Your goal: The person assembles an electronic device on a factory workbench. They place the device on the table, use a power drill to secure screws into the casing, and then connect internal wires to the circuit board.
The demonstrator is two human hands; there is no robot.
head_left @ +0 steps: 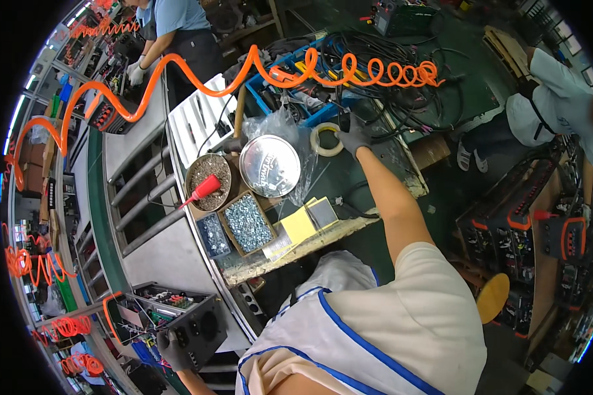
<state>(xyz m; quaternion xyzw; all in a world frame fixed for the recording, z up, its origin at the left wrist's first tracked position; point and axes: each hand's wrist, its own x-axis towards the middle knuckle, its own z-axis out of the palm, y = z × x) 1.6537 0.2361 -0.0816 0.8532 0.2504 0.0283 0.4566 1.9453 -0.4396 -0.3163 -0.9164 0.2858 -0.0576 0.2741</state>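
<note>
Lower left, your left hand (174, 352) touches a black device (201, 332) — upper centre, your right hand (356, 137) is beside a tape roll (330, 152); I can't tell whether either grips.

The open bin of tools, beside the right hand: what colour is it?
Blue; the bin shows best in the head view.

Head cam, wide-FOV fisheye, looks dn at hands (174, 352) (356, 136) & workbench (352, 174).
</note>
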